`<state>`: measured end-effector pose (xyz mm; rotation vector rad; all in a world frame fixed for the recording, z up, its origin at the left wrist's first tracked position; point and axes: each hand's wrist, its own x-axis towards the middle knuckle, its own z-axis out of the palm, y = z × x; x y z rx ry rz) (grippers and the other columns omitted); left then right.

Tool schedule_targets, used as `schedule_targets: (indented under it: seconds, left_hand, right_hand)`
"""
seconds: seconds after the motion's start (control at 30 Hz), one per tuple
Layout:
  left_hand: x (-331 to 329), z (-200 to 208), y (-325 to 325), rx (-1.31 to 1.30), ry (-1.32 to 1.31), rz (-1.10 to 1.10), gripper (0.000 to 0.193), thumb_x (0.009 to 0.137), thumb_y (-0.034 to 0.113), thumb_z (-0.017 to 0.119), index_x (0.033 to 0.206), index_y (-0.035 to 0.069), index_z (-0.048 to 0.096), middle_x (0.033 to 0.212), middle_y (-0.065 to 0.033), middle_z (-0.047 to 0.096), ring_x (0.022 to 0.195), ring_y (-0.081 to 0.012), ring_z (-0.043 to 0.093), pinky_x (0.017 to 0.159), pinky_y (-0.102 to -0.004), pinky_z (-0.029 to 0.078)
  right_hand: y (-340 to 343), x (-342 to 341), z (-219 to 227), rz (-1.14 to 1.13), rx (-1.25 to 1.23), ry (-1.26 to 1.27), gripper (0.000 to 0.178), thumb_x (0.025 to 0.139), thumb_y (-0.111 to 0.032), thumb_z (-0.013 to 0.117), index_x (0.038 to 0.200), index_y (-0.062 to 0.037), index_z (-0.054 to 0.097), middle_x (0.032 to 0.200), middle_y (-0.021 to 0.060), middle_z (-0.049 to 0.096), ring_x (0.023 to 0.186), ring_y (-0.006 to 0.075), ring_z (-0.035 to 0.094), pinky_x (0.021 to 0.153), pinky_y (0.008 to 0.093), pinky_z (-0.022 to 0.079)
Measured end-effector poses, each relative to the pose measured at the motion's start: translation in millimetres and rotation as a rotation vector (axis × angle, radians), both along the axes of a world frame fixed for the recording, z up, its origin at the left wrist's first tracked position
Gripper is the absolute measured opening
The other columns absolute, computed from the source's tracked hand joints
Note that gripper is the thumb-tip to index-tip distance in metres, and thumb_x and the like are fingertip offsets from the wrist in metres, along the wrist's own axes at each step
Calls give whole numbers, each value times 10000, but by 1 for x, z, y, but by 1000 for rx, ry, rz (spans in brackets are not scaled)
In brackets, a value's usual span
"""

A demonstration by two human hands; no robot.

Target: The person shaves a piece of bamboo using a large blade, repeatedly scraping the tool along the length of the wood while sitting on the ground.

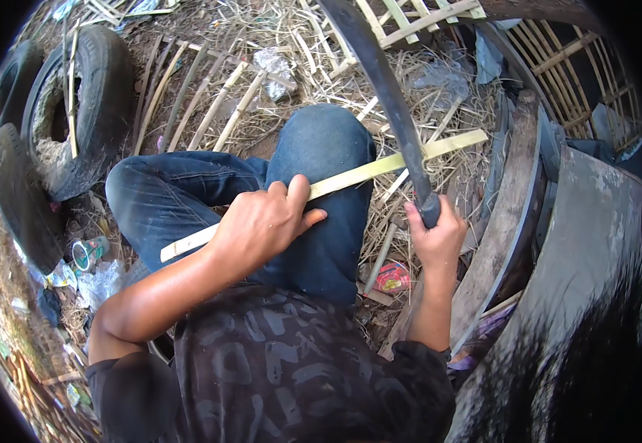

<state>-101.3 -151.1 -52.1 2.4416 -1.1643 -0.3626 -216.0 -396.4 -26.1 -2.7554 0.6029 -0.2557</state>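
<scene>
A pale yellow-green bamboo strip (350, 178) lies slantwise across my thighs, its far right end out past my knee. My left hand (266, 215) is closed around the strip near its middle, the thumb toward the right. In my right hand (439, 235) is the handle of a long dark machete (389, 88), which points up and away. The machete's blade crosses over the strip close to its right end; whether they touch I cannot tell. The blade's tip runs out of the top of the view.
Old tyres (88, 111) stand at the left. Split bamboo sticks (221, 107) and shavings (439, 111) cover the ground ahead. A bamboo lattice (424, 18) lies at the far right. Beside my right arm run a wooden plank (509, 199) and a grey board (594, 214). Plastic litter (101, 284) lies at left.
</scene>
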Motion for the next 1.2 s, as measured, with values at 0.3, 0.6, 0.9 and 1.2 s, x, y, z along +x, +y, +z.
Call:
schedule_targets:
  seconds: [0.3,0.6,0.9,1.2]
  left_hand:
    - [6,2,11,41,-119,22,451,890,495,547,840,57,453,594,-99,545,459,-254,576,400,-344,463]
    - [8,-3,5,16,8,0,502,827,496,621,852,31,434,633,-135,544,555,-335,589,479,-405,470]
    - [5,-4,14,-51,-45,65,463,821,519,599,858,78,465,633,-80,538,552,-246,605,484,-366,474]
    - [13,11,6,-114,-154,202,415,792,464,658,780,82,497,668,-74,496,609,-264,584,527,-387,450]
  right_hand:
    - [-37,-10,-25,-187,72,-12,435,812,-442,696,821,-17,605,596,121,608,554,266,643,525,393,485]
    - [-4,-15,-26,-14,118,-116,391,819,-401,702,778,-27,597,568,86,557,506,242,565,504,363,430]
    - [-76,-36,-47,-577,683,-446,438,955,-466,498,853,-40,505,541,12,447,409,100,441,368,256,378]
    - [6,-23,-40,-188,1022,-407,513,920,-526,523,859,-17,503,565,18,472,439,97,463,404,241,392]
